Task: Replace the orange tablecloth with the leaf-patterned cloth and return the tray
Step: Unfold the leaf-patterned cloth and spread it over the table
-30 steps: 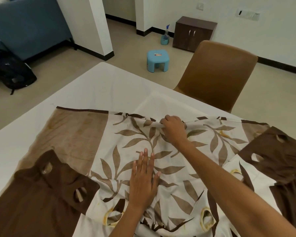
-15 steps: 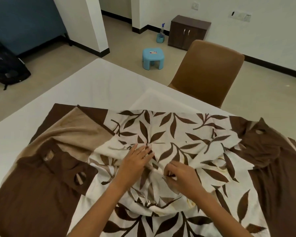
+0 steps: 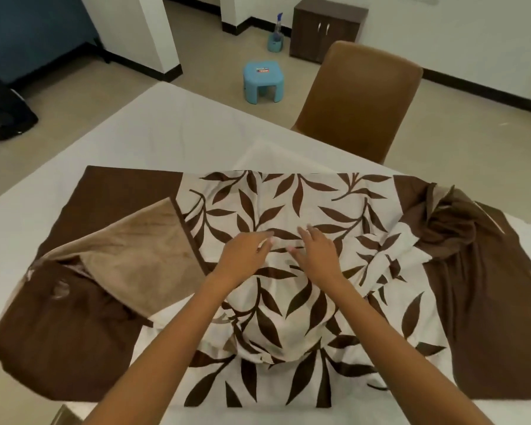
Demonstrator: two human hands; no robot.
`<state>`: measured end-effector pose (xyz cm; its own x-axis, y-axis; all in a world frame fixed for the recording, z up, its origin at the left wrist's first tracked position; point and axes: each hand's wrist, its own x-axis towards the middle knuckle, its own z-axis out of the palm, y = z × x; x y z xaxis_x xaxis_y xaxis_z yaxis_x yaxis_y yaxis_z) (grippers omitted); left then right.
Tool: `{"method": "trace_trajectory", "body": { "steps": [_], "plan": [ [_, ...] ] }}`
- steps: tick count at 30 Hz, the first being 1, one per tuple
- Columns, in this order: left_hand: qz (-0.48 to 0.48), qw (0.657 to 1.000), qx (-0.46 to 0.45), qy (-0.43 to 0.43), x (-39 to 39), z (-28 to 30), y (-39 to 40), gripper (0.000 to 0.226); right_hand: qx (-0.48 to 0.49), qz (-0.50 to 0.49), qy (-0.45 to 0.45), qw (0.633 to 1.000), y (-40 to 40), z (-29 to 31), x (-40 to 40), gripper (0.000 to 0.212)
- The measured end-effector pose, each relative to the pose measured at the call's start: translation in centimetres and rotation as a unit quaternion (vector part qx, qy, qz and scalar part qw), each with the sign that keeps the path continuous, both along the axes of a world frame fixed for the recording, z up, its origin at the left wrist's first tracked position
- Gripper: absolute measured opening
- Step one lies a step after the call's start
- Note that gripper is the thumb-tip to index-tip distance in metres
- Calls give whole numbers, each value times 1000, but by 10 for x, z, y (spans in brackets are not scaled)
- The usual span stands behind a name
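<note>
The leaf-patterned cloth [image 3: 292, 207], white with brown leaves and dark brown side bands, lies partly unfolded on the white table [image 3: 154, 127]. Its left band is folded over, showing a tan underside [image 3: 126, 256]; the right band is bunched [image 3: 454, 228]. My left hand [image 3: 246, 256] and my right hand [image 3: 318, 253] lie side by side on the cloth's middle, fingers straight and flat on the fabric. No orange tablecloth or tray is in view.
A brown chair [image 3: 359, 96] stands at the table's far side. On the floor beyond are a blue stool [image 3: 262, 81], a spray bottle [image 3: 276, 33] and a dark cabinet [image 3: 327, 27]. A black bag [image 3: 3, 115] lies at the left.
The cloth has been unfolded further away from me, showing more leaf pattern. Both hands moved forward to the cloth's middle, and my right hand went from pinching the fabric to lying flat.
</note>
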<state>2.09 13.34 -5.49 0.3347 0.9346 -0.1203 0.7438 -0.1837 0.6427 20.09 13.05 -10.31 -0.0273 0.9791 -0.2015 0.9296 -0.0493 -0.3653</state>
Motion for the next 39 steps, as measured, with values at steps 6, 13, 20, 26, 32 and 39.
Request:
{"method": "trace_trajectory", "body": {
  "steps": [6, 13, 20, 26, 32, 39],
  "plan": [
    [-146, 953, 19, 264, 31, -68, 58, 56, 8, 33, -95, 995, -50, -49, 10, 74],
    [-115, 969, 91, 196, 29, -106, 77, 72, 56, 25, -105, 993, -62, -56, 46, 73],
    [-58, 976, 76, 196, -13, -108, 110, 82, 66, 85, -97, 989, -13, -52, 69, 73],
    [-23, 980, 80, 183, -35, -109, 124, 86, 70, 108, -90, 988, -8, -43, 108, 72],
    [-7, 973, 81, 215, -56, -112, 133, 82, 64, 121, -121, 983, -43, -38, 169, 71],
    [-1, 960, 100, 262, -33, -98, 113, 80, 78, 99, -109, 986, -113, -21, 226, 67]
  ]
}}
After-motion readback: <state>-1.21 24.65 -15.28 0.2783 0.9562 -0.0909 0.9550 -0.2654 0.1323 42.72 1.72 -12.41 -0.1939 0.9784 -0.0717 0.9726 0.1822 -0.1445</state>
